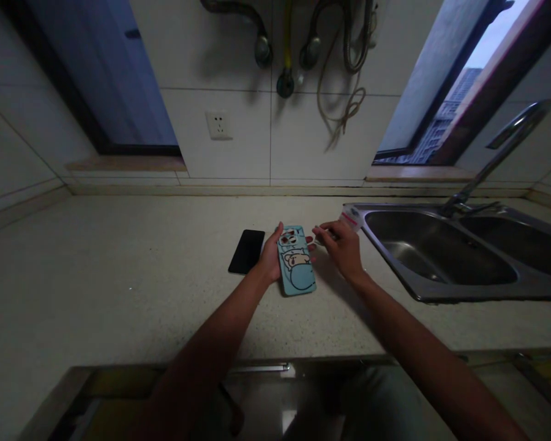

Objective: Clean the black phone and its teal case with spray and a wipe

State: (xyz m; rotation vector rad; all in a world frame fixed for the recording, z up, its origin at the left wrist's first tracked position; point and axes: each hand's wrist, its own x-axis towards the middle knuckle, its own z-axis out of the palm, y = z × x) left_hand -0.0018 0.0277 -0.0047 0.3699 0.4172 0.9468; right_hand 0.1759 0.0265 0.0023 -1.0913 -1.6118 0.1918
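My left hand [270, 256] is closed around the edges of a phone in a light blue cartoon case [298, 269], its back and camera lenses facing up. The fingertips show past the case's right edge. Close to that edge, my right hand [344, 246] pinches a thin white piece [316, 241], too small to make out clearly. Behind the right hand is a small clear plastic bag with a red stripe [351, 217]; whether the hand touches it cannot be told. A flat black phone [247, 252] lies on the counter, left of my left hand.
The pale speckled countertop [119, 263] runs along a tiled wall. To the right, a steel double sink [413, 288] is set into it, with a tall chrome faucet [491, 165]. A wall socket [218, 125] and several hoses and pipes are on the wall, between two windows.
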